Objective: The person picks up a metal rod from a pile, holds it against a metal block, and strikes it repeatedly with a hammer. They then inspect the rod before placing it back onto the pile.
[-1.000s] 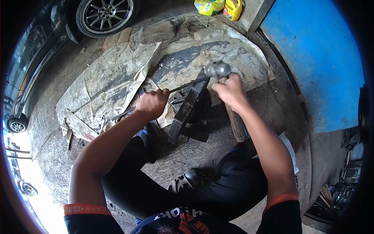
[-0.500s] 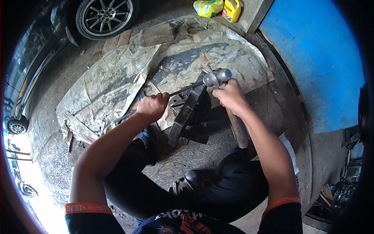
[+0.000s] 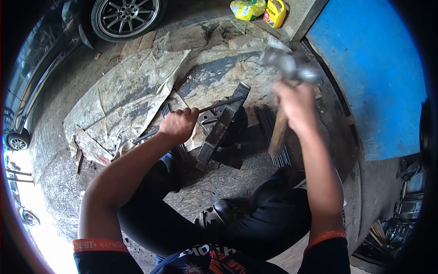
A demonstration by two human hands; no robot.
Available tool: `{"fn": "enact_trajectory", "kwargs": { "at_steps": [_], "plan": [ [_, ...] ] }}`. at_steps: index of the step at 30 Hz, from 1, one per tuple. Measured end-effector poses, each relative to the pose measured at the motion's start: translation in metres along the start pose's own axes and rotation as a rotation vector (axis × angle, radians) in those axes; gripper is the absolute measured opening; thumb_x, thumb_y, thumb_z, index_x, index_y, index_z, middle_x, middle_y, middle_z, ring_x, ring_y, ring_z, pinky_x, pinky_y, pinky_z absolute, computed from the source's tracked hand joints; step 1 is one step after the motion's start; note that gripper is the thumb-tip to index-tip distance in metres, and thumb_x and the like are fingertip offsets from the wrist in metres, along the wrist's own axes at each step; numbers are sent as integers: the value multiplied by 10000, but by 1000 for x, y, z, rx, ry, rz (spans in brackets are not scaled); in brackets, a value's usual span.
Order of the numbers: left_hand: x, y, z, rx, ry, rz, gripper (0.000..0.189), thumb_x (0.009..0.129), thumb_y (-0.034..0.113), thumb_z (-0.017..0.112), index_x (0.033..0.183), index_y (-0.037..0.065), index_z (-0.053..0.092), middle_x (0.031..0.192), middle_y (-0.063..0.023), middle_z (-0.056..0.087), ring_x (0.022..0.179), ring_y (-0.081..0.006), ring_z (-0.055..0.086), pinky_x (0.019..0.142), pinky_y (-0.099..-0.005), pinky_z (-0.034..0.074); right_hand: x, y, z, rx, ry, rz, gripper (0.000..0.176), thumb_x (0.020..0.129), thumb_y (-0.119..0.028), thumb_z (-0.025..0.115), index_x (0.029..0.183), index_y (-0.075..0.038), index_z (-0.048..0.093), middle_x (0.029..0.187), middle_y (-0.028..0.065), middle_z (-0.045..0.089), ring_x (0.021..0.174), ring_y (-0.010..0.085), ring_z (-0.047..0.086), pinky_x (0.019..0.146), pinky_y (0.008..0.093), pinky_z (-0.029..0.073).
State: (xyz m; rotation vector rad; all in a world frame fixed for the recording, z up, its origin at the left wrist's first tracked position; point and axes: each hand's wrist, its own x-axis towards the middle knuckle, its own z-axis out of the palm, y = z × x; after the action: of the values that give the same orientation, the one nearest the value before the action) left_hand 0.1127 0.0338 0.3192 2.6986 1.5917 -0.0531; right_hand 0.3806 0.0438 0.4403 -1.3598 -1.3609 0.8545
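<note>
A thin dark metal rod [image 3: 214, 106] runs through my closed left hand [image 3: 178, 125]; its far end lies across the top of a dark steel block [image 3: 220, 129]. My right hand [image 3: 295, 98] is wrapped round the wooden handle of a hammer [image 3: 279, 132]. The hammer's metal head is blurred and raised, above and to the right of the block, apart from rod and block. Beneath the hammer handle lies a bundle of thin rods [image 3: 275, 137] on the ground. More rods [image 3: 181, 151] show beside my left forearm.
Crumpled dirty sheeting [image 3: 127, 91] covers the ground ahead. A car wheel [image 3: 125, 16] stands at the upper left. Near the top are a yellow bottle [image 3: 274, 13] and a yellow-green bag [image 3: 247, 9]. A blue panel [image 3: 374, 77] rises on the right.
My right hand has lifted the hammer up and to the right, off the rod's end at the block. The rod bundle on the right is now uncovered. My left hand has barely moved.
</note>
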Motion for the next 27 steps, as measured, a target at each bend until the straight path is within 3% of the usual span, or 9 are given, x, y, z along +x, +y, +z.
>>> {"fn": "enact_trajectory", "kwargs": {
  "at_steps": [3,4,5,7,8,14,23,24,27],
  "plan": [
    [2,-3,9,-6,-1,9,192,831,80,482,1005,6,450,838,-176,614,734,-302,666,570,-391,539,-6,-24,-4,230,68,-171,137,781,2,583,909,-35,548,700,34,564,496,112,522,468,248,422],
    [1,-3,11,-17,32,18,186,827,80,486,994,5,452,822,-174,616,710,-302,666,553,-395,536,-12,-15,-3,119,56,-88,138,795,-6,566,926,-46,545,703,25,568,516,110,523,477,259,424],
    [-1,-3,13,-29,59,31,180,823,79,489,983,5,454,806,-172,618,685,-303,665,536,-398,533,-8,22,7,22,49,-255,79,787,-49,587,855,-38,550,664,31,555,542,115,535,481,282,421],
    [-2,-3,20,-20,113,52,170,820,80,488,971,7,458,782,-163,623,642,-304,660,512,-406,527,2,76,20,-742,-214,214,271,706,-155,624,927,2,611,791,220,644,774,370,646,695,410,509],
    [-4,0,20,-11,154,56,168,821,80,485,971,10,461,787,-157,630,639,-299,662,507,-411,525,-7,82,17,-703,-228,144,271,686,-171,625,910,-19,639,854,223,659,874,393,633,743,425,509],
    [2,7,-2,-49,-99,-50,199,860,76,435,1041,-6,426,891,-222,619,744,-347,663,590,-435,534,-8,71,7,-293,-77,210,202,665,-102,654,853,-27,650,711,139,649,718,225,654,664,360,488],
    [0,-3,2,-88,-106,-73,203,853,69,438,1036,-17,421,873,-225,621,719,-350,663,580,-435,537,8,60,15,-468,-22,145,210,666,-110,645,856,-19,651,750,160,660,721,284,656,676,376,502],
    [0,-4,3,-63,-62,-51,196,853,71,444,1027,-16,423,864,-219,623,703,-342,664,566,-429,539,15,58,7,-354,-11,-31,240,687,-33,636,927,-41,626,732,29,608,633,125,564,560,282,463],
    [-2,-7,13,-7,73,23,163,841,76,472,976,-7,434,794,-179,620,655,-312,667,518,-397,544,2,-18,0,122,29,-95,118,751,2,585,863,-13,554,706,30,563,545,117,533,495,271,433]
  ]
}}
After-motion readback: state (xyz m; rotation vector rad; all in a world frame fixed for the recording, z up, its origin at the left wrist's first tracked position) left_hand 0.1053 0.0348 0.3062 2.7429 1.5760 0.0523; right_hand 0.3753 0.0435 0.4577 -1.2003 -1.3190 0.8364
